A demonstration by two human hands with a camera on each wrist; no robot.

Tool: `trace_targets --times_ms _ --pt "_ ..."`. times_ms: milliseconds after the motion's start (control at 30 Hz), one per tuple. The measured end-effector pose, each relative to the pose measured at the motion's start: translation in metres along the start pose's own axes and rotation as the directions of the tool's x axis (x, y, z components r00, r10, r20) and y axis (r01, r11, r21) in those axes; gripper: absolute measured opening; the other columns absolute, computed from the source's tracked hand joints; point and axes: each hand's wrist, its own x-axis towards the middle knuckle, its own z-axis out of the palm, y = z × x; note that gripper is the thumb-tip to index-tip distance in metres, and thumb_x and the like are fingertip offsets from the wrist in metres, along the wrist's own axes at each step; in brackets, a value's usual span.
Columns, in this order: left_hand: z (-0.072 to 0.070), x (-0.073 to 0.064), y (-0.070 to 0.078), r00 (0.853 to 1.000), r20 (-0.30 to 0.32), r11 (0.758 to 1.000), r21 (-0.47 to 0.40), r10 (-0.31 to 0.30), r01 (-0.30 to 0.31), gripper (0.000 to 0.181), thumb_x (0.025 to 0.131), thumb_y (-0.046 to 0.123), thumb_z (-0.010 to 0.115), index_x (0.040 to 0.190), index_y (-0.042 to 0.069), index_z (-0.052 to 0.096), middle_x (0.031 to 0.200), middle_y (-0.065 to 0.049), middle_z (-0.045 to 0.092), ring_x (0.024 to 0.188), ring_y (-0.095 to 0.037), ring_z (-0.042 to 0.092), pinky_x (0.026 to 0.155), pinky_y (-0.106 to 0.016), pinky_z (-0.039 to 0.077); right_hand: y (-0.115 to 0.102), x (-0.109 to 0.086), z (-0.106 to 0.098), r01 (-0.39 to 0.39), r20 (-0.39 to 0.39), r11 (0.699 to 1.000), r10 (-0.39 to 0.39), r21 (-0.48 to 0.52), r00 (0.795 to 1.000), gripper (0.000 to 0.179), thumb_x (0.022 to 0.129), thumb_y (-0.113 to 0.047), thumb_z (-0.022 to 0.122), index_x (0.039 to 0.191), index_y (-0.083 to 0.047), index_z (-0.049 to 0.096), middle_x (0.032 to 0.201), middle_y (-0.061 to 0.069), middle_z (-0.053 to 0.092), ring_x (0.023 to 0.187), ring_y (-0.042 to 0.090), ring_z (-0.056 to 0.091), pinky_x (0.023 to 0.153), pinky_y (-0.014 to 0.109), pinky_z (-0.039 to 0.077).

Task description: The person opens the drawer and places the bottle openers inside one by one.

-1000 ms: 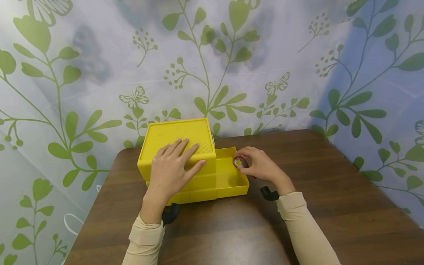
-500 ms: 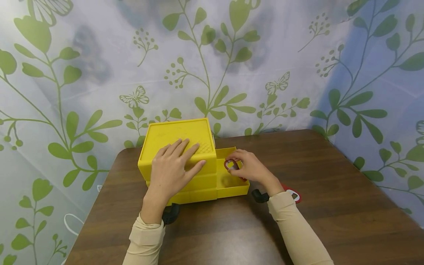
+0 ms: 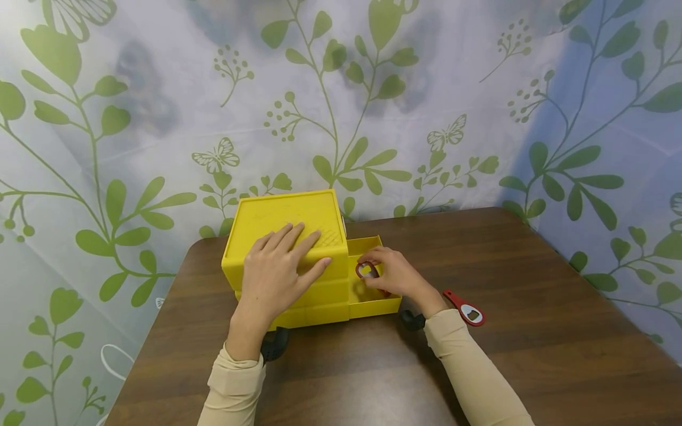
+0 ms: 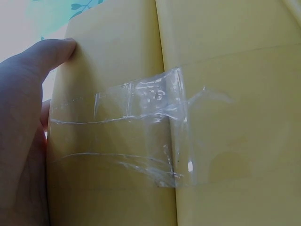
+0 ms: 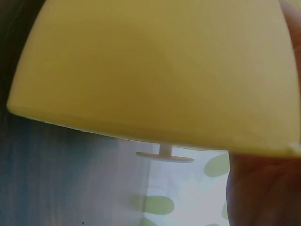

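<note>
A yellow drawer box (image 3: pixel 282 210) stands on the table, its drawer (image 3: pixel 374 308) pulled out to the right. My left hand (image 3: pixel 277 275) lies with fingers spread on the box's top front edge. In the left wrist view, the thumb (image 4: pixel 59 49) rests against the yellow side, which has clear tape (image 4: pixel 117 136) across a seam. My right hand (image 3: pixel 396 274) pinches a red-rimmed bottle opener (image 3: pixel 366 270) inside the open drawer. In the right wrist view, the drawer wall (image 5: pixel 155 75) hides the opener and most of that hand; a small T-shaped knob (image 5: pixel 165 153) sticks out below.
A second red bottle opener (image 3: pixel 471 313) lies on the brown wooden table (image 3: pixel 533 284), right of the drawer and close to the right sleeve (image 3: pixel 469 355). Behind the table hangs a leaf-patterned curtain (image 3: pixel 426 71). A white cable (image 3: pixel 109 361) loops beside the table's left edge.
My right hand has moved left and down into the drawer with the bottle opener. The second opener on the table has come out from behind the right arm. The left hand has stayed still.
</note>
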Motion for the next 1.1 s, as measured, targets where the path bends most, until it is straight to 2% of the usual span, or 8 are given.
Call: trace_targets --times_ms 367,667,1100 --pt "0.000 0.000 0.001 1.000 -0.001 1.000 -0.001 0.004 -0.004 0.054 0.096 0.059 0.064 0.135 0.022 0.071 0.137 -0.013 0.067 0.129 -0.034 0.062 0.106 -0.052 0.051 -0.001 -0.001 -0.001 -0.015 0.023 1.000 0.015 0.011 1.000 0.034 0.082 -0.016 0.083 0.115 -0.013 0.075 0.113 0.004 0.070 0.101 0.023 0.066 0.091 0.045 0.058" --pt "0.000 0.000 0.000 1.000 -0.008 1.000 -0.007 -0.001 0.001 0.056 0.095 0.059 0.065 0.136 0.022 0.070 0.137 -0.013 0.068 0.129 -0.034 0.062 0.105 -0.052 0.051 0.000 -0.002 -0.004 -0.050 0.054 0.996 0.046 0.074 0.997 0.045 0.087 -0.018 0.082 0.127 -0.001 0.069 0.123 0.017 0.070 0.109 0.036 0.067 0.098 0.054 0.056" --pt "-0.001 -0.001 0.000 1.000 0.005 1.000 -0.007 -0.005 0.005 0.055 0.096 0.059 0.064 0.136 0.022 0.071 0.137 -0.013 0.067 0.130 -0.034 0.062 0.106 -0.052 0.051 0.000 -0.005 -0.010 -0.064 0.057 0.993 0.059 0.094 0.997 0.046 0.089 -0.016 0.082 0.130 -0.002 0.067 0.130 0.016 0.069 0.117 0.040 0.066 0.102 0.056 0.054"
